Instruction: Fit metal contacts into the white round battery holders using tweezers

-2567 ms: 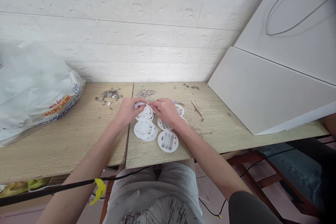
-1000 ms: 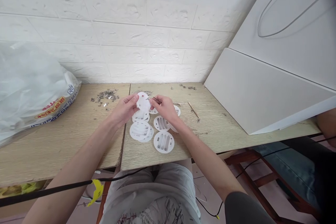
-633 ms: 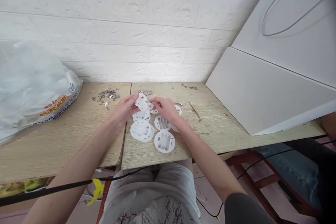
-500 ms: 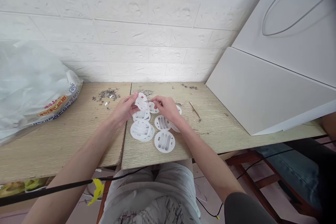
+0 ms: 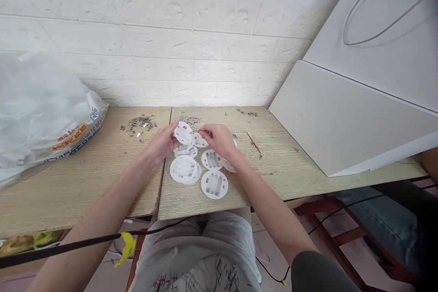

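My left hand [image 5: 166, 143] is closed on a round white battery holder [image 5: 184, 133], thumb on its rim, tilted so its slots face me. Just right of it, my right hand [image 5: 216, 138] has thumb and index finger pinched together; whatever is between them is too small to make out. Below the hands lie more round white battery holders, among them one stacked pair [image 5: 185, 169], one with metal contacts [image 5: 212, 159] and one nearest the front edge [image 5: 214, 185]. Another battery holder [image 5: 200, 140] sits partly behind the right fingers.
Small metal contacts [image 5: 142, 123] are heaped at the back left, with another pile [image 5: 190, 120] behind the held holder. A thin wooden stick [image 5: 253, 142] lies to the right. A filled plastic bag [image 5: 48, 114] stands left; a large white box [image 5: 349, 114] leans at right.
The held battery holder has turned slightly to face me more and moved a little left and down. My right hand has shifted slightly, still pinched.
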Motion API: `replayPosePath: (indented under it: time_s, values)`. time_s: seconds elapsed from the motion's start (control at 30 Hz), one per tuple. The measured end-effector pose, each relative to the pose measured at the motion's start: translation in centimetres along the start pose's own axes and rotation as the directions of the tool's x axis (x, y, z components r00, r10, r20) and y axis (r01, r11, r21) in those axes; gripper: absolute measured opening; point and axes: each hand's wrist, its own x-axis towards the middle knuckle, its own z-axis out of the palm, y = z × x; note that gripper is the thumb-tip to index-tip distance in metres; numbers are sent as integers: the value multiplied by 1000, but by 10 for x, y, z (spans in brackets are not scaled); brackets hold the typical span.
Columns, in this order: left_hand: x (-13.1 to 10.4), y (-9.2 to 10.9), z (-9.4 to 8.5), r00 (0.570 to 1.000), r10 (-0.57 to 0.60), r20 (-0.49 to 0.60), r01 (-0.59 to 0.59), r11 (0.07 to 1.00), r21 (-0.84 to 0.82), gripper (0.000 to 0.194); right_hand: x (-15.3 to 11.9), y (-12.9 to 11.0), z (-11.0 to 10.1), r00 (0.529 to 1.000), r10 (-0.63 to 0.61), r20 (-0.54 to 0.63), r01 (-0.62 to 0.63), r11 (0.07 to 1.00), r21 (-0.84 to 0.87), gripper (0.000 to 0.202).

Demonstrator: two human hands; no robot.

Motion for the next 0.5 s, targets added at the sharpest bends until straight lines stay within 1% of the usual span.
replayPosePath:
  time_s: [0.23, 0.5]
  values:
    - [-1, 1, 0, 1000, -1, 16, 1, 1000, 6, 27, -1, 0, 0, 1000, 12, 2, -12, 1000, -29, 23]
    - [-3, 2, 0, 1000, 1, 30, -2, 999, 33, 30, -1, -2, -1, 998, 11, -55, -11, 1000, -4, 20]
